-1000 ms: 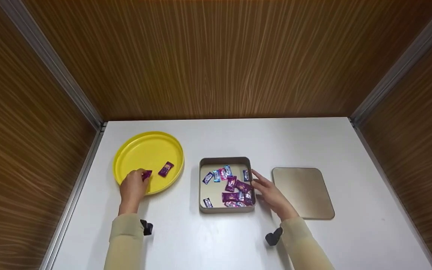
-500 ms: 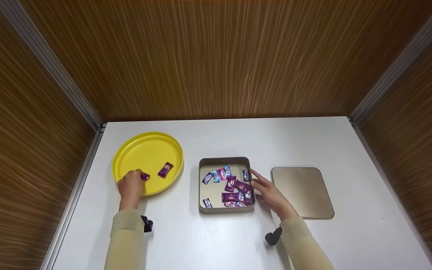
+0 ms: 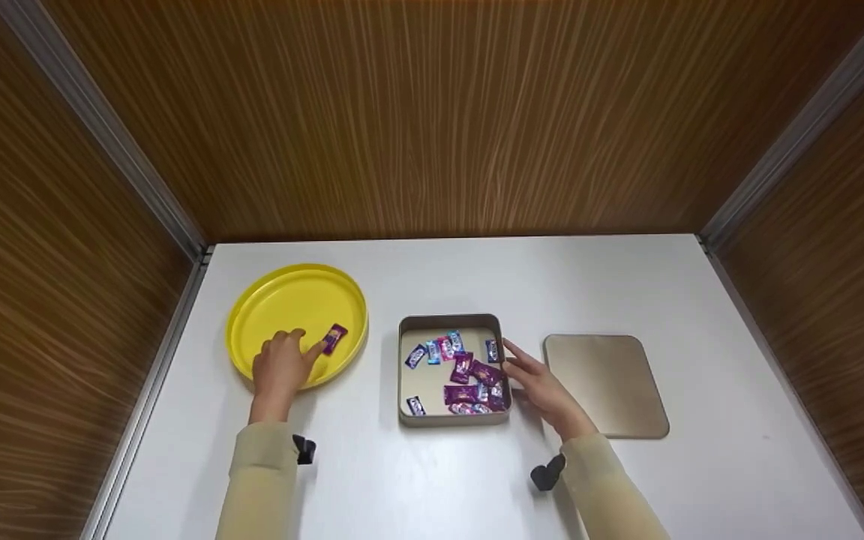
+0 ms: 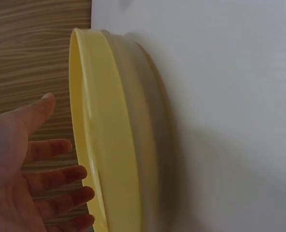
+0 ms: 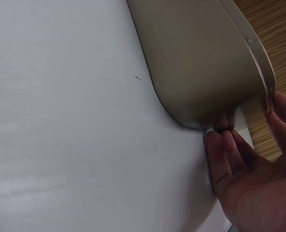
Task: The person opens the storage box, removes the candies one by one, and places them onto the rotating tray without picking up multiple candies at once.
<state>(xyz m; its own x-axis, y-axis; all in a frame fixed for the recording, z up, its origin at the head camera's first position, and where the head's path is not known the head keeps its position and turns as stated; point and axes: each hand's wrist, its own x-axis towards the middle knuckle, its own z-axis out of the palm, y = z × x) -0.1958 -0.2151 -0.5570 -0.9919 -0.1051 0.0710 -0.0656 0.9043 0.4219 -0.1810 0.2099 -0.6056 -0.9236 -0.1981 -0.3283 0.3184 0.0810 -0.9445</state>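
Observation:
My left hand (image 3: 282, 362) reaches over the near part of a round yellow plate (image 3: 297, 281), fingers spread. Its thumb tip is at a purple wrapped candy (image 3: 337, 335) lying on the plate. The left wrist view shows the left hand (image 4: 22, 174) from its palm side, with nothing gripped, beside the plate's raised rim (image 4: 109, 121). My right hand (image 3: 548, 394) rests against the outer right wall of a square metal tin (image 3: 453, 421). In the right wrist view its fingertips touch the tin's side (image 5: 196, 63). Several small candies (image 3: 462, 394) lie inside the tin.
The flat metal lid (image 3: 604, 382) lies on the white table (image 3: 447, 487) right of the tin, close to my right hand. Wood-grain panels (image 3: 432, 120) enclose the table at the back and both sides.
My left hand has opened its fingers and moved right toward the candy on the plate. The purple candy it held earlier is now out of sight. My right hand and the tin stay put.

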